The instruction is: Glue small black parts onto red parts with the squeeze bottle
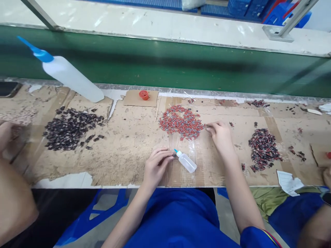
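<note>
My left hand (156, 165) is closed in a pinch on a small dark part (174, 155), just left of a small clear squeeze bottle (187, 162) with a blue tip, lying on its side. At the right edge of a pile of small red-and-silver parts (182, 124), my right hand (219, 134) has thumb and fingers pinched together. What lies between those fingertips is too small to make out. Farther left spreads a heap of small black parts (68, 129). A mixed heap of black-and-red pieces (265, 148) lies to the right of my right forearm.
Cardboard (124, 137) covers the bench. A large white bottle (73, 79) with a blue nozzle stands at back left. A red cup (144, 95) sits on a cardboard square beside a thin stick (158, 109). Co-workers' arms (15, 193) show at both sides. Torn paper (289, 182) overhangs the front edge.
</note>
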{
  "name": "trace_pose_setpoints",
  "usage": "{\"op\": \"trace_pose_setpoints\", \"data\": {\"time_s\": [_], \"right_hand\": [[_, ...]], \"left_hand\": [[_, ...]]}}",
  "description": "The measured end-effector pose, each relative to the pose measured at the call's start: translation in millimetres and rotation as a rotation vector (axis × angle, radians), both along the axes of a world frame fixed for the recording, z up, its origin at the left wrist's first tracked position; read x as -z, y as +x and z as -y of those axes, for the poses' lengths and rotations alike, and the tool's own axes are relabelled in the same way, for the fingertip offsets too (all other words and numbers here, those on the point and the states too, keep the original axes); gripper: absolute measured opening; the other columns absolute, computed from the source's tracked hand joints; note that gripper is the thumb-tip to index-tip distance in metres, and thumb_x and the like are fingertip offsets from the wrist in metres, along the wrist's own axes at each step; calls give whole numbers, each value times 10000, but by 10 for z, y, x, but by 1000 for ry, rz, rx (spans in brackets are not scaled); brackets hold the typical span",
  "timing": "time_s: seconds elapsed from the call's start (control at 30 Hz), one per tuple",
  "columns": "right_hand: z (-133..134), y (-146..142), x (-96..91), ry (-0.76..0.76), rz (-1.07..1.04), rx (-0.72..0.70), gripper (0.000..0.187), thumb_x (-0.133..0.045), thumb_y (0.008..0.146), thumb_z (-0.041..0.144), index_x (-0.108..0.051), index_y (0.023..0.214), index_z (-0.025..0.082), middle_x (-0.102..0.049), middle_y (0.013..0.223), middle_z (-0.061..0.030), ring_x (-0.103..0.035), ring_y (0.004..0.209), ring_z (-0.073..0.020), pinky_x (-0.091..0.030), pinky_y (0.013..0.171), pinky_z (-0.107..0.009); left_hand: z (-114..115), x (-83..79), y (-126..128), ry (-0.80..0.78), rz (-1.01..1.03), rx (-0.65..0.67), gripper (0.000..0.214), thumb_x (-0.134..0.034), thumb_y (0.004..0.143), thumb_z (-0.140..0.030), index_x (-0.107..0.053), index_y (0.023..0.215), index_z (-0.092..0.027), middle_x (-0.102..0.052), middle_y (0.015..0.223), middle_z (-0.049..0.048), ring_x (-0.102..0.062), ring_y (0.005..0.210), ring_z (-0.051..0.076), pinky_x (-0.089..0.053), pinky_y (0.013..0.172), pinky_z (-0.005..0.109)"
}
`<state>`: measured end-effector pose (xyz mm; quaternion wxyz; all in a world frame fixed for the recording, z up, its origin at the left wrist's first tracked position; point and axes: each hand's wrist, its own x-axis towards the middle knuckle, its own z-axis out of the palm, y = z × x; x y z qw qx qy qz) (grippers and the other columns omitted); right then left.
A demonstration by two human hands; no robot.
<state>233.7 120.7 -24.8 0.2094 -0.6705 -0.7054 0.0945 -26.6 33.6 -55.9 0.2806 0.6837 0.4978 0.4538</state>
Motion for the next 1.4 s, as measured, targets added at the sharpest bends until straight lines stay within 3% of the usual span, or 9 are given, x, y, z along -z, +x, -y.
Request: {"op": "trace_pose_setpoints", "data": {"time_s": [0.13,0.23,0.3,0.4,0.5,0.63,0.8,1.07,1.4], "right_hand": [[4,2,30,4,112,0,190,-524,881,162,-705,822,151,-666,845,-133,-557,872,-286,-451,781,-403],[166,-5,-32,85,55,20,205,-507,894,190,-684,798,149,-663,843,-137,-553,856,-280,-456,773,-412],[318,-59,-107,124,-117,38,191,-528,894,238,-686,821,160,-673,827,-110,-573,798,-246,-474,750,-394],[588,-254,-219,114,-541,92,170,-628,842,320,-714,907,187,-703,831,-61,-618,717,-189,-511,675,-332],[841,-512,-279,15,-953,197,157,-720,755,348,-746,778,194,-740,766,-44,-671,698,-180,-552,676,-319],[1034,-725,-297,-46,-1250,372,220,-776,679,380,-759,784,187,-758,730,-45,-706,673,-193,-595,671,-340],[1081,-729,-308,-119,-1297,379,266,-776,675,421,-751,776,177,-769,792,-68,-730,758,-221,-618,702,-361],[1094,-699,-251,-186,-1322,401,301,-806,622,445,-730,716,169,-754,710,-50,-718,651,-193,-626,683,-343],[1155,-813,-98,22,-1274,417,230,-753,713,391,-746,801,177,-767,789,-64,-727,744,-211,-609,753,-356]], "left_hand": [[20,-21,10,-14,79,-61,90,-650,861,-245,-722,890,-201,-743,871,47,-678,904,192,-569,818,359],[48,-69,32,-8,132,-94,93,-663,849,-245,-727,896,-195,-742,853,45,-685,843,176,-572,771,322],[73,-128,67,-15,157,-103,114,-662,849,-241,-729,927,-193,-744,856,48,-688,831,173,-571,757,310],[105,-240,174,-42,191,-89,131,-646,862,-239,-734,945,-190,-753,876,55,-694,834,173,-569,764,303],[115,-335,334,-81,212,-67,124,-641,868,-239,-740,925,-191,-759,883,53,-704,816,165,-572,745,275],[102,-383,521,-46,192,-3,131,-630,875,-206,-732,957,-194,-757,898,50,-707,808,153,-571,705,240],[80,-370,614,59,125,43,163,-606,886,-155,-708,1003,-203,-744,906,48,-700,826,150,-572,727,250],[60,-306,661,163,78,79,172,-565,899,-109,-698,971,-192,-732,880,52,-679,807,151,-561,724,263],[50,-361,689,46,139,120,142,-593,883,-131,-707,943,-192,-732,854,43,-690,792,141,-575,715,248]]}}
